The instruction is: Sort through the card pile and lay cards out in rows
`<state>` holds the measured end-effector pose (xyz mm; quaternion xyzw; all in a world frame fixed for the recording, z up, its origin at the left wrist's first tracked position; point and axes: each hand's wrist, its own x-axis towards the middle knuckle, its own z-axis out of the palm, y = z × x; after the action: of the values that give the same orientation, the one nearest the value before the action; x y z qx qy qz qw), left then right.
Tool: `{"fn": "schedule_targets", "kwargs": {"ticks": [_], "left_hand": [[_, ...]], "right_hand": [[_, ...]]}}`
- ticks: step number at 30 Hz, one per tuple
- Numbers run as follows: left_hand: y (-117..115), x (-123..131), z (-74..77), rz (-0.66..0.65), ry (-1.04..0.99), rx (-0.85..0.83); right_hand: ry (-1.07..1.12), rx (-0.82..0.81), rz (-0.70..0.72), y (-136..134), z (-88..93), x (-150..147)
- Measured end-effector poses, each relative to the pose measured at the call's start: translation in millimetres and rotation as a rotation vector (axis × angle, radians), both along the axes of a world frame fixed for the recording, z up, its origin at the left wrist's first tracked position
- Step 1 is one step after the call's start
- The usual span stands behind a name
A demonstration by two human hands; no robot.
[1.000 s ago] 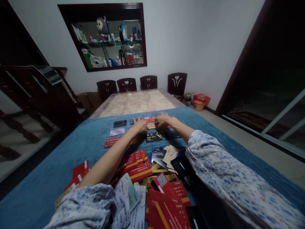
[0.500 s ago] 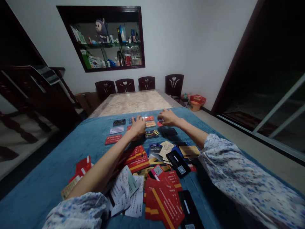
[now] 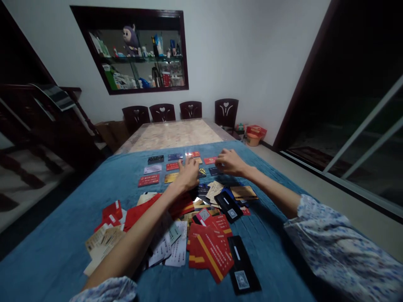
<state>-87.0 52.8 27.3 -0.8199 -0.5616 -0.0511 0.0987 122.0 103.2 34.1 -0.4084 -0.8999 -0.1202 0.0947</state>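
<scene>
Left hand [image 3: 189, 174] and right hand [image 3: 232, 163] above cards [image 3: 172, 167] on blue cloth [image 3: 72, 214].
Left fingers splay beside a black-and-yellow card [image 3: 202, 172], right fingers curl at a navy card [image 3: 214, 171]; cannot tell whether either grips.

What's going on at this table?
A person's bare left hand partly covers a black-and-yellow rectangular card; their bare right hand is beside a dark blue rectangular card. Any grip is unclear. Both cards lie among roughly lined-up cards on a blue fabric cloth, with a loose, overlapping multicoloured card pile nearer the person.
</scene>
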Motion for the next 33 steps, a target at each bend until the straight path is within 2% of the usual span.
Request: {"fn": "schedule_targets", "kwargs": {"ticks": [10, 20, 27, 33], "left_hand": [[-27.7, 25.5, -9.5, -0.129, -0.020, 0.027], [-50.4, 60.5, -8.9, -0.295, -0.034, -0.042], [-55.2, 81.2, -9.8, -0.355, -0.097, -0.097], [-53.9, 87.5, -18.8, -0.396, -0.148, -0.140]], "right_hand": [[0.080, 0.049, 0.031, -25.1, -27.9, 42.9], [0.234, -0.051, 0.084, -51.0, -49.0, 91.4], [0.307, -0.106, 0.103, -57.9, -58.9, 105.1], [0.287, -0.178, 0.103, -60.1, -60.5, 110.5]]}}
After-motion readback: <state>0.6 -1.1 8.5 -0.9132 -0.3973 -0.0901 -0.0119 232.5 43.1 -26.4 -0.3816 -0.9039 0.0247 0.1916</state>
